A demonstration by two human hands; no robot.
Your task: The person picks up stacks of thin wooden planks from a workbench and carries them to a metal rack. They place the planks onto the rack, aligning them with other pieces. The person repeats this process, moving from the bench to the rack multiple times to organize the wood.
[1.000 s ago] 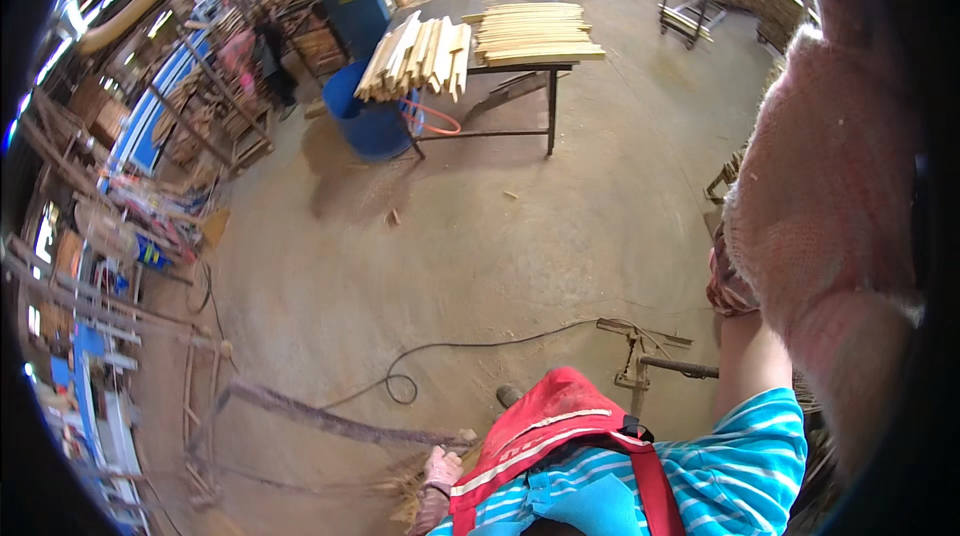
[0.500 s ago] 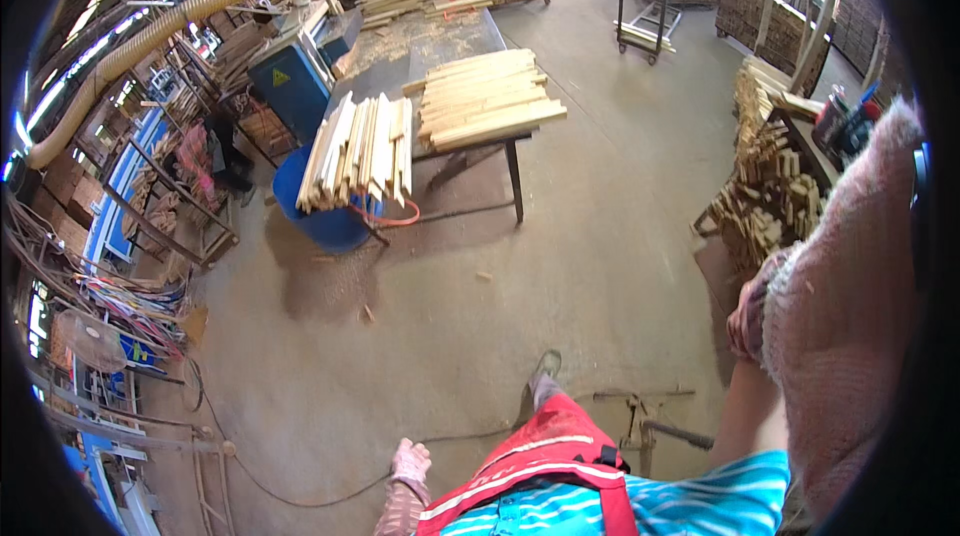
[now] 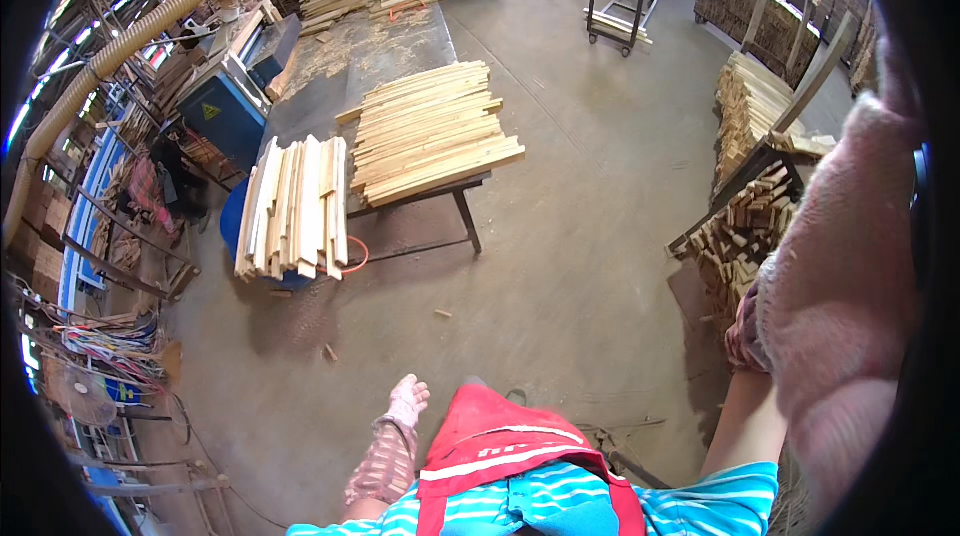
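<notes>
Pale, narrow, straight-edged wooden slats (image 3: 435, 136) lie in two uneven-ended stacks on dark flat counter (image 3: 425, 41), ahead of left hand (image 3: 408, 399), grip loosely apart. Right hand (image 3: 840, 276), fuzzy pink-gloved; cannot tell grip.

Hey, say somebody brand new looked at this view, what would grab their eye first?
Probably the gloved right hand, pinkish and fuzzy, looming large along the right edge, close to the camera. Next, the two batches of pale wood strips at the near end of the dark table, left of centre. The bright red apron at the bottom, near the middle, also stands out.
</notes>
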